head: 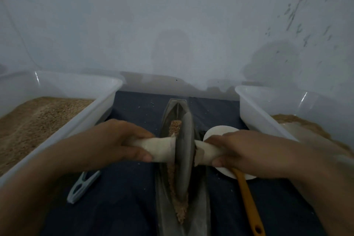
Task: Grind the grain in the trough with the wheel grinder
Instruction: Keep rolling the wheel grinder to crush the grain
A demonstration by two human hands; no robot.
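Observation:
A dark metal wheel grinder point(184, 151) stands on edge in a long, narrow, boat-shaped trough point(199, 212) that runs away from me. Brown grain point(175, 126) lies in the trough's groove ahead of the wheel and again behind it point(182, 210). A pale cloth-wrapped axle handle point(161, 148) sticks out on each side of the wheel. My left hand point(115, 140) grips the left handle. My right hand point(241, 151) grips the right handle point(208, 154).
A clear plastic tub point(107, 101) at the left holds brown grain. Another tub point(254, 109) at the right holds a smaller pile. A white dish point(218, 130) and a yellow-handled tool point(249, 203) lie right of the trough; a grey clip point(82, 188) lies left. A dark cloth point(122, 207) covers the surface. A wall rises behind.

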